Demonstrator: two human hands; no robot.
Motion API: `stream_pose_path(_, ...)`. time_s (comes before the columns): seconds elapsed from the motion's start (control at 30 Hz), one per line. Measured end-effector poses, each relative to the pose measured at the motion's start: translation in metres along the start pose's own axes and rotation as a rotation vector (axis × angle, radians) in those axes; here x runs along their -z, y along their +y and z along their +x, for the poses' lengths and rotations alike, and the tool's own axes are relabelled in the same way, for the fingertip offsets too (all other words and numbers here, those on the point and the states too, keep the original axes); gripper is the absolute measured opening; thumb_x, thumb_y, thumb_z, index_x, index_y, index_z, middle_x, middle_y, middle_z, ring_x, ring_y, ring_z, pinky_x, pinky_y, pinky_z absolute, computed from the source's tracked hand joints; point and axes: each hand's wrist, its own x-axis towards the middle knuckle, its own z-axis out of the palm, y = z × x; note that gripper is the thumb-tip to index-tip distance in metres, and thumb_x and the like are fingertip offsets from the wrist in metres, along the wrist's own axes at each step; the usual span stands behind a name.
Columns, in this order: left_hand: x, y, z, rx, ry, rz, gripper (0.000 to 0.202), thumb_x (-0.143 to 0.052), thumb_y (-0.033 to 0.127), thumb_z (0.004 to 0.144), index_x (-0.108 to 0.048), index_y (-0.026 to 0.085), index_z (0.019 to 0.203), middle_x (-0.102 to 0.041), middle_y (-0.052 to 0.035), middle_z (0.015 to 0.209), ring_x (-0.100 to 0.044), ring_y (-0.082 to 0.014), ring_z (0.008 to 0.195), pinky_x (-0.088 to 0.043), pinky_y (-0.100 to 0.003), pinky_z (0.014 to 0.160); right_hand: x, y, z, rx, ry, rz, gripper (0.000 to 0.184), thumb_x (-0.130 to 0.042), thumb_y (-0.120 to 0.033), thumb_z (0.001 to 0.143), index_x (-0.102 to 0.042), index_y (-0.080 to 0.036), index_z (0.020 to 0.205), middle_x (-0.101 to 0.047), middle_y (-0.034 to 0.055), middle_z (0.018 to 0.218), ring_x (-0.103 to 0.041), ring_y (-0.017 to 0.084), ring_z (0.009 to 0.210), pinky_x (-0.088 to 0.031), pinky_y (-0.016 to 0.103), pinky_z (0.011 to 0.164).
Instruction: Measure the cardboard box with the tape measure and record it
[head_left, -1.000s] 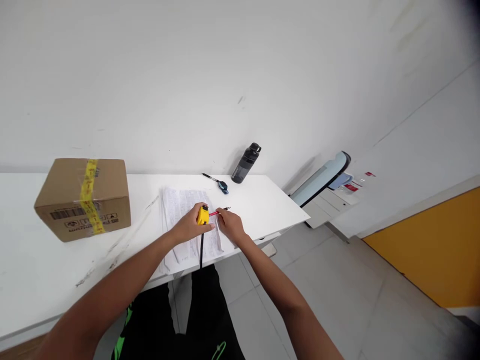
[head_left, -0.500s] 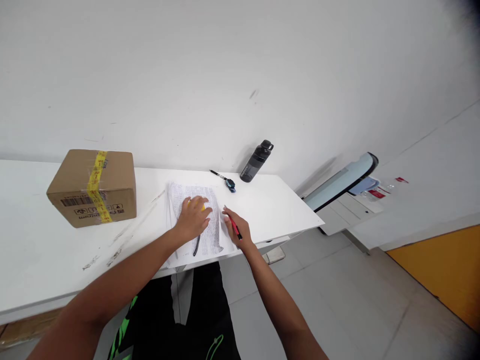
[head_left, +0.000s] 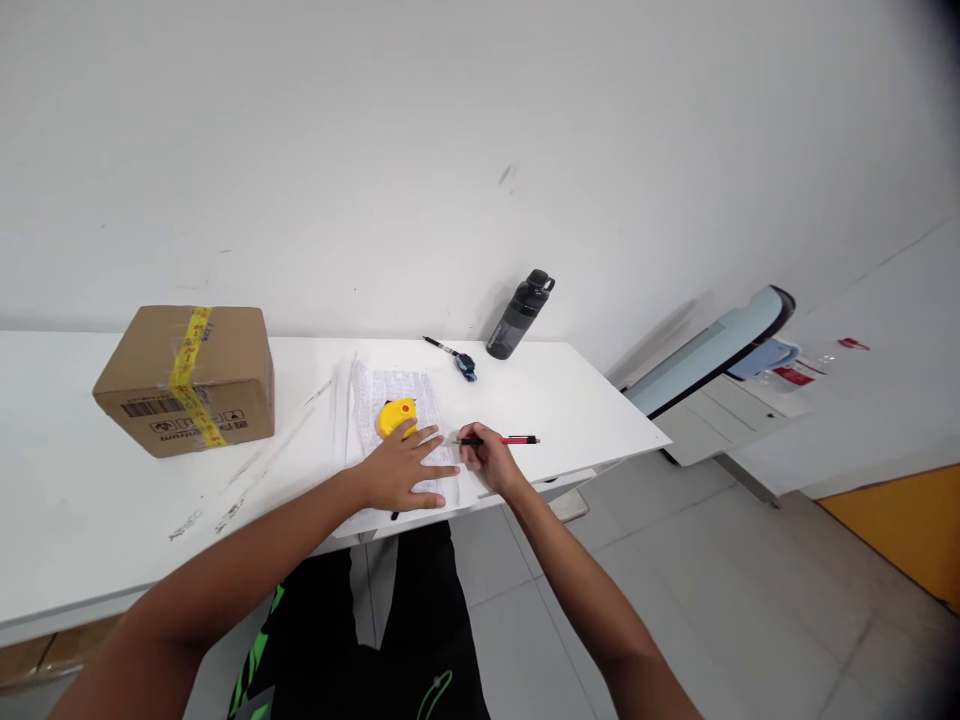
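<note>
My left hand [head_left: 405,472] lies flat on a stack of handwritten paper [head_left: 409,385], its fingers spread. Just beyond its fingertips sits a yellow tape measure [head_left: 396,415] with a red button, resting on the sheets. A short dark end, perhaps of a strap or pen, peeks out below the hand. At the right edge of the paper, my right hand [head_left: 487,458] pinches a red and black pen [head_left: 517,440]. The pen is nearly level, with its tip pointing left toward the sheets.
A taped cardboard box [head_left: 217,365] stands on the white table [head_left: 300,400] at left. Against the wall are a dark water bottle [head_left: 517,318] and a wristwatch [head_left: 463,362] beside a black pen [head_left: 437,343]. The table's right end drops to floor.
My left hand has left the tape measure and flattened on the paper nearer me. My right hand has turned the pen from pointing back to a level writing grip.
</note>
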Motion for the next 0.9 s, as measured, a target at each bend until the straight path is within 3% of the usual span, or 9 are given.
stream_pose_path(0.07, -0.002, 0.000, 0.000, -0.020, 0.008, -0.010, 0.042, -0.071, 0.054, 0.072, -0.069, 0.043, 0.112, -0.058, -0.0027, 0.137, -0.040, -0.0290, 0.138, -0.010, -0.051, 0.117, -0.008, 0.001, -0.005, -0.023, -0.009, -0.058, 0.051, -0.040, -0.062, 0.088, -0.062, -0.018, 0.072, -0.056, 0.0003, 0.051, -0.046, 0.013, 0.047, -0.039, 0.027, 0.050)
stream_pose_path(0.2, -0.004, -0.002, 0.001, -0.051, -0.100, 0.153, 0.045, -0.062, 0.054, 0.081, -0.062, 0.043, 0.124, -0.049, -0.0038, 0.145, -0.033, -0.0303, 0.142, -0.005, -0.053, 0.117, -0.016, 0.002, -0.015, 0.039, 0.170, -0.194, 0.045, -0.054, -0.057, 0.085, -0.064, -0.019, 0.062, -0.063, 0.0018, 0.061, -0.056, 0.016, 0.061, -0.046, 0.029, 0.063)
stream_pose_path(0.3, -0.005, -0.003, 0.002, -0.101, -0.147, 0.304, 0.047, -0.053, 0.057, 0.087, -0.057, 0.040, 0.130, -0.048, -0.0057, 0.146, -0.033, -0.0313, 0.141, -0.008, -0.056, 0.115, -0.016, 0.002, -0.018, 0.039, 0.127, -0.230, 0.038, -0.059, -0.052, 0.083, -0.066, -0.020, 0.063, -0.067, 0.0028, 0.068, -0.061, 0.018, 0.071, -0.048, 0.030, 0.071)
stream_pose_path(0.47, -0.006, -0.004, 0.002, -0.163, -0.157, 0.479, 0.048, -0.044, 0.059, 0.091, -0.056, 0.037, 0.132, -0.050, -0.0085, 0.144, -0.039, -0.0316, 0.136, -0.014, -0.056, 0.113, -0.017, 0.001, -0.018, 0.037, 0.110, -0.285, 0.035, -0.057, -0.048, 0.084, -0.066, -0.020, 0.065, -0.066, 0.0024, 0.068, -0.061, 0.018, 0.072, -0.047, 0.030, 0.070)
stream_pose_path(0.9, -0.006, -0.002, 0.001, -0.135, -0.145, 0.468, 0.040, -0.044, 0.055, 0.093, -0.064, 0.038, 0.123, -0.057, -0.0043, 0.136, -0.045, -0.0277, 0.131, -0.016, -0.052, 0.113, -0.016, 0.004, -0.016, 0.055, 0.100, -0.273, 0.034, -0.058, -0.047, 0.083, -0.068, -0.020, 0.065, -0.070, 0.0035, 0.072, -0.064, 0.020, 0.078, -0.048, 0.032, 0.078)
